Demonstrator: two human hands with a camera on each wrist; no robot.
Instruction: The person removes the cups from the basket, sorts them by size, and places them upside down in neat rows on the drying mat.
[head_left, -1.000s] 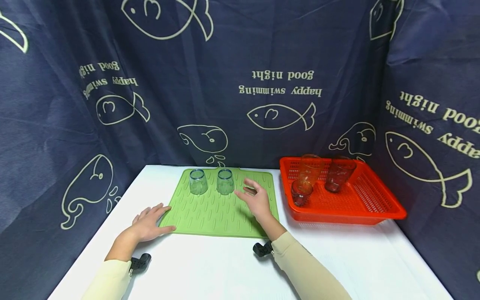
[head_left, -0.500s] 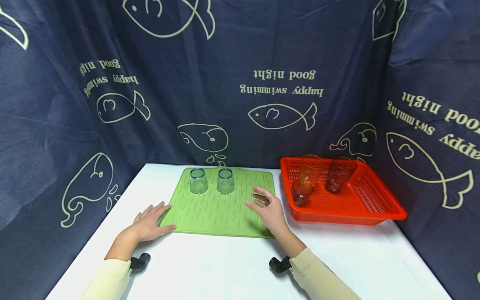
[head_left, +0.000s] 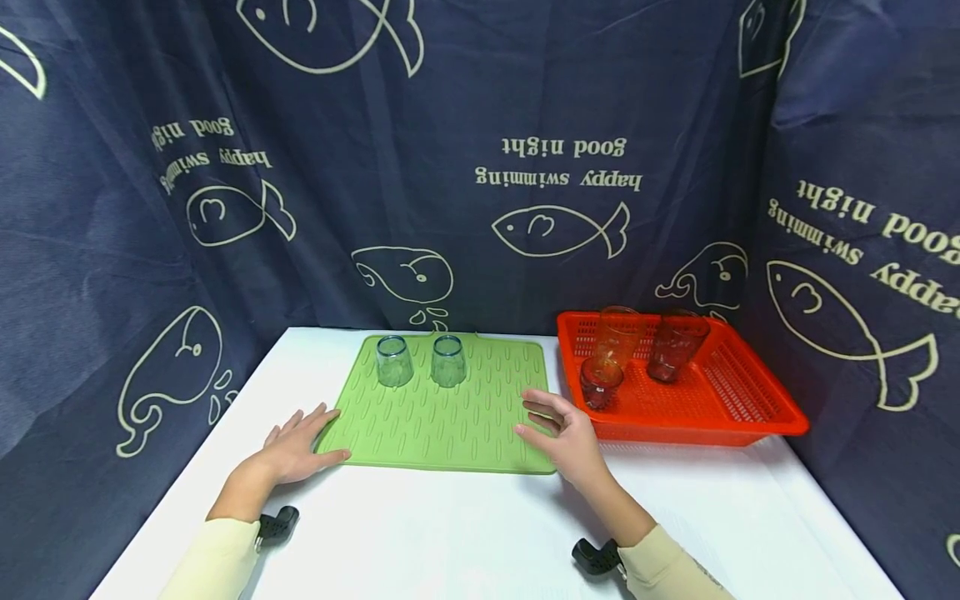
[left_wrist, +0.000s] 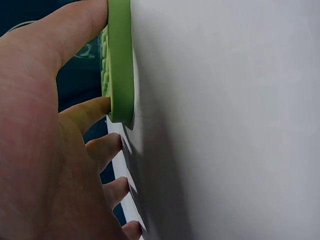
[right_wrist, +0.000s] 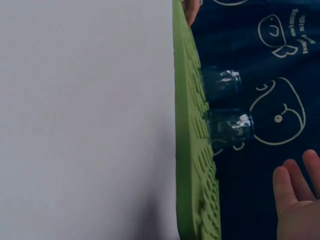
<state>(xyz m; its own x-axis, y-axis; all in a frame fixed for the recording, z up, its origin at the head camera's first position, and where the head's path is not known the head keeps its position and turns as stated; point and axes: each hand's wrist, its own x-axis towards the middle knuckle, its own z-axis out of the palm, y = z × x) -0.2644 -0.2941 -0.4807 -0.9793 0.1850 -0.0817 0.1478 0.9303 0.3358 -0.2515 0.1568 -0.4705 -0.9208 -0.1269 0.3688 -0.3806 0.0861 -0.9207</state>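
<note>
A green ribbed drying mat [head_left: 442,429] lies on the white table. Two clear drinking glasses with bluish rims, a left one [head_left: 394,363] and a right one [head_left: 448,363], stand side by side towards its back edge. My left hand [head_left: 294,447] rests at the mat's front left corner; in the left wrist view its thumb and index fingertip [left_wrist: 104,103] touch the mat. Over the mat's right edge hovers my right hand [head_left: 567,435], holding nothing, its fingers loosely bent. The right wrist view shows its fingertips [right_wrist: 282,182] apart from the mat and glasses.
A red plastic basket [head_left: 690,430] stands right of the mat, close to my right hand. Inside are two tall glasses, an orange-tinted one [head_left: 618,335] and a dark reddish one [head_left: 677,346], plus a small one [head_left: 601,382]. A dark blue fish-print curtain [head_left: 450,200] encloses the table.
My right hand has moved right and nearer to me, away from the glasses, to the mat's right edge. The left hand and the glasses have stayed put.
</note>
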